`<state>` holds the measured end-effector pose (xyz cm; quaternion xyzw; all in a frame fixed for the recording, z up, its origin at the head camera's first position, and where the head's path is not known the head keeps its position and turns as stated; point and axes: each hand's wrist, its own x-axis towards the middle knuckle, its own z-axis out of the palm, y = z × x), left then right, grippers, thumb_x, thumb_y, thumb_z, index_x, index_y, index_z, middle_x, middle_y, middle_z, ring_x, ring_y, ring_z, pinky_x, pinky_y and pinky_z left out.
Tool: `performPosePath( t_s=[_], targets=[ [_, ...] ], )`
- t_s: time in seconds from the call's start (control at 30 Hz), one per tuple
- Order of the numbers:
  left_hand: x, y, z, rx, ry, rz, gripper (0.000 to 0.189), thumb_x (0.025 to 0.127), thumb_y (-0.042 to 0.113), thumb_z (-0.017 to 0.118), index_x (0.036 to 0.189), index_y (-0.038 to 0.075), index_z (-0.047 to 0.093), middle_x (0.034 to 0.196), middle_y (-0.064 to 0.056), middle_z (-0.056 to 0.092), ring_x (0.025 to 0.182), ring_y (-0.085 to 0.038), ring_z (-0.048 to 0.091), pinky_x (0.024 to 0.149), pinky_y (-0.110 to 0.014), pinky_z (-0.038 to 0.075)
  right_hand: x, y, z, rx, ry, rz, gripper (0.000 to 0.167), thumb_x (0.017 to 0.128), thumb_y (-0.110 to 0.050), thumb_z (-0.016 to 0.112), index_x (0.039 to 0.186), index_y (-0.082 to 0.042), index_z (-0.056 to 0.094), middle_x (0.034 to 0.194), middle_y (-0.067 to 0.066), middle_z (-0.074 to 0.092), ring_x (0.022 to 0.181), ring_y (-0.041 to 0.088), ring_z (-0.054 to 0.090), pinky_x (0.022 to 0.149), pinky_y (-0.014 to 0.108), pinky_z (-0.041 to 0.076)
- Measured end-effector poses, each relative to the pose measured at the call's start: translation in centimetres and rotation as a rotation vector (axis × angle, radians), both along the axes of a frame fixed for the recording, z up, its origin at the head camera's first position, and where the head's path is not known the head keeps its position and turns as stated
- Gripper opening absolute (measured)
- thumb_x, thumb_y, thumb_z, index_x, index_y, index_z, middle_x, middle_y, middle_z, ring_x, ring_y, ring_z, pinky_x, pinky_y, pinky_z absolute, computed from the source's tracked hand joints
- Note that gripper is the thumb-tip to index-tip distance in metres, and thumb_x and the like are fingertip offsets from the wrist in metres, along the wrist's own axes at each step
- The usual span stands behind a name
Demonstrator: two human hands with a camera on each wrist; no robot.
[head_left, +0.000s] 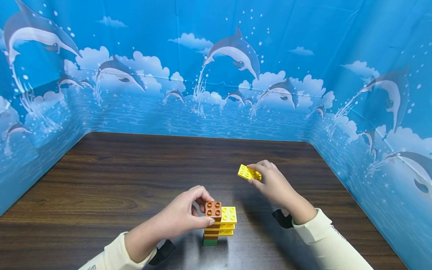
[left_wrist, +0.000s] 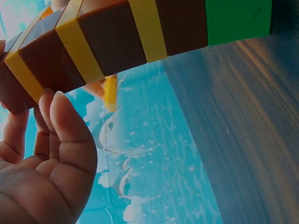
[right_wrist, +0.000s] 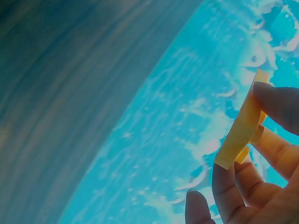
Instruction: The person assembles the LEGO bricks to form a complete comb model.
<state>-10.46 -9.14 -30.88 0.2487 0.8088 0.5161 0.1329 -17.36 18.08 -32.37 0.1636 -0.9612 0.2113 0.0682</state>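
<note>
A tower of toy building bricks stands upright near the table's front, with a green brick (head_left: 210,242) at its base. Brown bricks alternate above it with thin yellow plates (head_left: 229,215) that stick out to the right. My left hand (head_left: 183,212) grips the brown top brick (head_left: 213,210) between thumb and fingers; the left wrist view shows fingertips at the tower's upper end. Off to the right and farther back, my right hand (head_left: 273,183) pinches a loose yellow plate (right_wrist: 240,128) by its edges, studs facing up in the head view and raised above the table.
A dark wood-grain table (head_left: 135,161) lies under both hands. Blue curtain (head_left: 152,75) printed with dolphins and clouds encloses its back and sides. Black straps (head_left: 282,219) sit at both wrists, below pale sleeves.
</note>
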Motion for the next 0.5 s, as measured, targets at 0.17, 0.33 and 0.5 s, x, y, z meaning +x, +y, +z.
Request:
performPosePath(
  t_s=[0.17, 0.33, 0.5],
  targets=[
    [0.0, -0.1, 0.0, 0.001, -0.005, 0.0, 0.03, 0.079, 0.011, 0.075, 0.102, 0.006, 0.057, 0.095, -0.004, 0.051, 0.086, -0.021, 0.05, 0.066, -0.025, 0.047, 1.3, -0.9, 0.9, -0.002, 0.058, 0.057, 0.045, 0.086, -0.017, 0.073, 0.129, -0.012, 0.061, 0.115, 0.007, 0.057, 0.1, 0.022, 0.051, 0.078, 0.04, 0.046],
    [0.0, -0.1, 0.0, 0.003, -0.019, -0.001, 0.03, 0.079, 0.011, 0.075, 0.103, 0.006, 0.057, 0.095, -0.004, 0.051, 0.086, -0.021, 0.05, 0.065, -0.026, 0.047, 2.6, -1.6, 1.7, 0.012, 0.125, 0.109, 0.045, 0.084, -0.017, 0.075, 0.127, -0.012, 0.062, 0.113, 0.004, 0.056, 0.1, 0.02, 0.051, 0.079, 0.039, 0.047],
    [-0.1, -0.1, 0.0, 0.006, -0.019, -0.006, 0.03, 0.079, 0.012, 0.075, 0.103, 0.006, 0.057, 0.095, -0.004, 0.051, 0.085, -0.021, 0.05, 0.064, -0.026, 0.047, 3.9, -2.2, 2.3, 0.013, 0.179, 0.171, 0.046, 0.083, -0.018, 0.076, 0.127, -0.012, 0.062, 0.113, 0.003, 0.056, 0.1, 0.018, 0.05, 0.079, 0.038, 0.048]
  ],
)
